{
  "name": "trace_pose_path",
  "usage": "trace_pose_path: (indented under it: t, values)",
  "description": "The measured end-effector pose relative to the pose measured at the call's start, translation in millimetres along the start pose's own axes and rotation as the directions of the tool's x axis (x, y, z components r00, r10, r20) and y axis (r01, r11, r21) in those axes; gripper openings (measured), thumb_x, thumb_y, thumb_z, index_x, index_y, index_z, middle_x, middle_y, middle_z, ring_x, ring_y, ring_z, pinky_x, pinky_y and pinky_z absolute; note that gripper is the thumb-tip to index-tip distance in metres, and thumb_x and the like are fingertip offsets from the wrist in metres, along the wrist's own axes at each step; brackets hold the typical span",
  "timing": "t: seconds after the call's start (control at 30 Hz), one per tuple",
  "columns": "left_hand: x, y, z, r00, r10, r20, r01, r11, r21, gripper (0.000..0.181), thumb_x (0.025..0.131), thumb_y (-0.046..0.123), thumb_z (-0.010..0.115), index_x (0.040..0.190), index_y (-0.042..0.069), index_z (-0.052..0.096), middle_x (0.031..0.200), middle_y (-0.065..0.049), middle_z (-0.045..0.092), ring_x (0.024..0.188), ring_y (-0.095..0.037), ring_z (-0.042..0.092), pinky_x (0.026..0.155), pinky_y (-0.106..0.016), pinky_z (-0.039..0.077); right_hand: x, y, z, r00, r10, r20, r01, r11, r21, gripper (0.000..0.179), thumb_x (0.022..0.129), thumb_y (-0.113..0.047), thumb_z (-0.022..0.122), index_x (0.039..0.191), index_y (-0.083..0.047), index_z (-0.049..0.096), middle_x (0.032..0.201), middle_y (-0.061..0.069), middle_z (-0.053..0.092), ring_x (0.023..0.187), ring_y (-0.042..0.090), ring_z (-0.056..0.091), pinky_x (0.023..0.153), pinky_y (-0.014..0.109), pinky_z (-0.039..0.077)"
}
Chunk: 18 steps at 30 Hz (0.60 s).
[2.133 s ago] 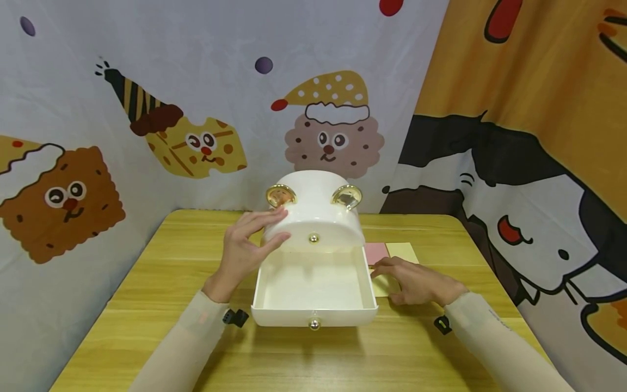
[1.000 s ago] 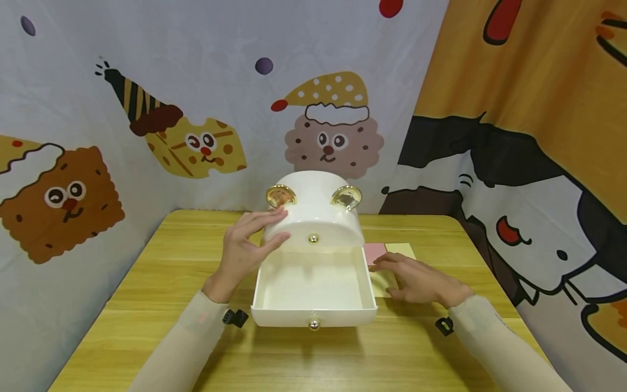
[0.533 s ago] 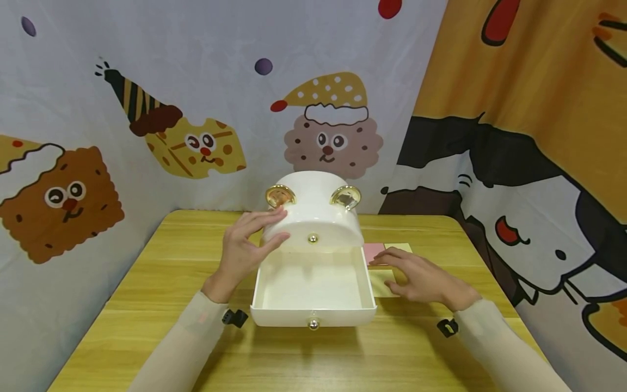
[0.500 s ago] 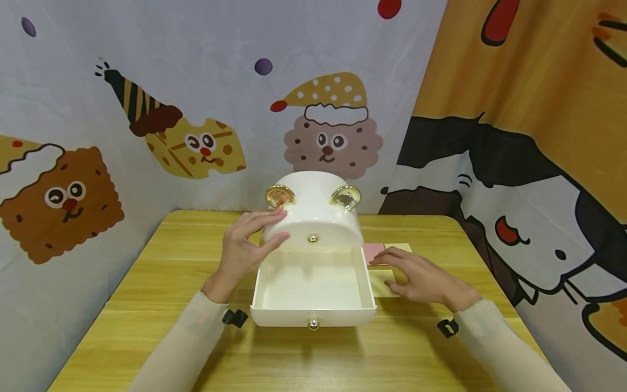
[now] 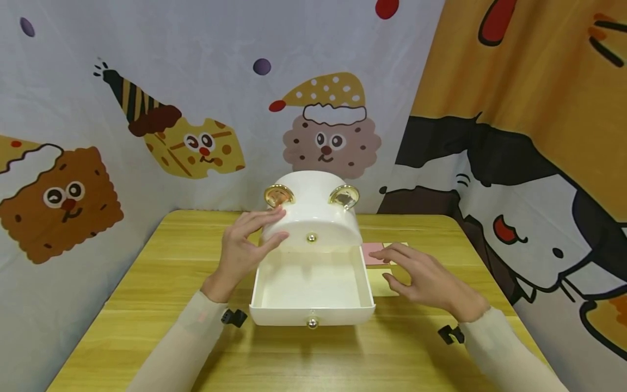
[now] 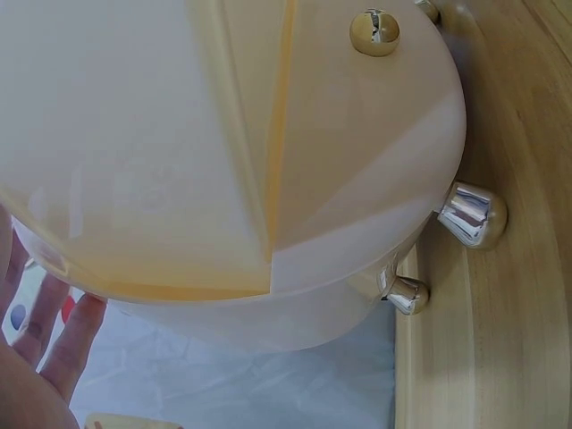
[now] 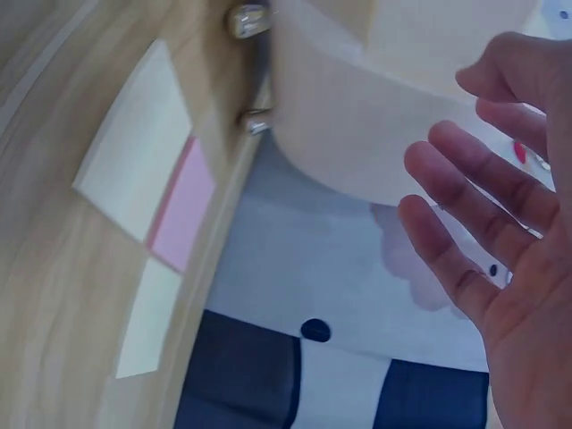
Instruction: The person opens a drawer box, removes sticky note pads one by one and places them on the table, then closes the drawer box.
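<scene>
A glossy white drawer box (image 5: 315,209) with gold ear-like rings stands in the middle of the table. One drawer (image 5: 313,317) is pulled out towards me, its pale floor showing. Another knobbed front (image 6: 411,116) lies below it in the left wrist view. My left hand (image 5: 240,250) rests against the box's upper left side, fingers and thumb spread. On the right, my right hand (image 5: 426,277) hovers over paper pads with loosely bent fingers, holding nothing. The pads are a pink one (image 7: 183,206), a larger pale yellow one (image 7: 138,143) and a smaller pale yellow one (image 7: 147,322).
The box stands on short gold feet (image 6: 474,214) on the wood-grain table (image 5: 171,305). Behind and beside the table hang printed cloths (image 5: 220,65). The pulled-out drawer juts over the tabletop between the two forearms.
My right hand has drawn slightly right and lifted away from the pads, uncovering more of them, with thumb and fingers more spread. The left hand and the drawer box have stayed put.
</scene>
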<state>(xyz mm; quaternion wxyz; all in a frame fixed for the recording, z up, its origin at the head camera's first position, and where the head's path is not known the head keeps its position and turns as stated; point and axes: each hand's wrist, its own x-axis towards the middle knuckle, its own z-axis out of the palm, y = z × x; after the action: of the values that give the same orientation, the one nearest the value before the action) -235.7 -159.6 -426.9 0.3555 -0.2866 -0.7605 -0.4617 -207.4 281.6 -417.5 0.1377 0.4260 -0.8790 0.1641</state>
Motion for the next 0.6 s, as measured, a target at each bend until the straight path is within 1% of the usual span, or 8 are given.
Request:
trace_pose_path:
  t: [0.13,0.27,0.33,0.43,0.47,0.53,0.6]
  values:
    - [-0.1,-0.3,0.3,1.0,0.002,0.001,-0.002,1.0,-0.003,0.052,0.083,0.003,0.104,0.132,0.013,0.089,0.135,-0.009,0.088,0.121,-0.03,0.082,0.113,-0.019,0.058,0.6,-9.9,-7.8,0.997,-0.029,-0.077,0.029,1.0,0.005,0.059,0.094,-0.008,0.093,0.148,-0.022,0.074,0.125,-0.01,0.076,0.105,0.005,0.075,0.085,0.027,0.068]
    - [-0.5,0.0,0.4,1.0,0.0,0.001,0.0,1.0,-0.005,0.053,0.083,0.002,0.104,0.132,0.013,0.089,0.135,-0.009,0.088,0.122,-0.03,0.081,0.113,-0.019,0.058,1.8,-22.8,-16.0,0.991,-0.04,-0.131,0.045,0.998,0.034,0.059,0.093,-0.004,0.089,0.148,-0.02,0.075,0.118,-0.01,0.075,0.102,0.004,0.074,0.088,0.02,0.065]
    - [-0.9,0.2,0.4,1.0,-0.001,-0.001,0.001,1.0,-0.005,0.053,0.083,0.002,0.104,0.132,0.013,0.089,0.135,-0.009,0.088,0.122,-0.03,0.081,0.113,-0.018,0.058,3.6,-30.3,-19.6,0.984,-0.062,-0.166,0.071,0.996,0.05,0.051,0.098,-0.007,0.084,0.147,-0.018,0.076,0.113,-0.011,0.074,0.098,0.004,0.072,0.088,0.017,0.064]
    - [-1.4,0.6,0.3,1.0,-0.003,-0.003,0.003,1.0,-0.002,0.052,0.083,0.002,0.104,0.132,0.013,0.089,0.136,-0.009,0.088,0.122,-0.029,0.081,0.113,-0.018,0.058,7.4,-42.1,-23.6,0.965,-0.115,-0.236,0.134,0.989,0.067,0.035,0.109,-0.016,0.074,0.144,-0.016,0.078,0.106,-0.012,0.073,0.091,0.005,0.07,0.082,0.014,0.061]
    - [-1.4,0.8,0.3,1.0,-0.005,-0.003,0.005,1.0,0.0,0.052,0.084,0.002,0.104,0.132,0.013,0.089,0.136,-0.008,0.088,0.122,-0.029,0.081,0.114,-0.019,0.058,8.4,-46.2,-24.9,0.959,-0.129,-0.254,0.151,0.986,0.07,0.032,0.113,-0.021,0.07,0.143,-0.016,0.079,0.104,-0.013,0.072,0.088,0.004,0.069,0.08,0.013,0.06]
    - [-1.3,1.6,0.0,1.0,-0.009,0.0,0.009,1.0,0.003,0.051,0.085,0.003,0.104,0.132,0.013,0.089,0.137,-0.008,0.088,0.122,-0.029,0.081,0.114,-0.019,0.058,10.5,-54.1,-26.7,0.946,-0.155,-0.285,0.183,0.98,0.075,0.033,0.118,-0.028,0.062,0.142,-0.015,0.08,0.101,-0.014,0.072,0.085,0.002,0.068,0.076,0.011,0.059]
    - [-0.9,2.5,-0.1,1.0,-0.012,0.002,0.012,1.0,0.005,0.051,0.085,0.004,0.104,0.133,0.013,0.089,0.137,-0.008,0.088,0.123,-0.03,0.081,0.115,-0.019,0.057,11.3,-61.8,-28.1,0.942,-0.161,-0.295,0.194,0.977,0.085,0.035,0.12,-0.033,0.059,0.142,-0.015,0.08,0.098,-0.014,0.072,0.083,0.0,0.067,0.075,0.009,0.058]
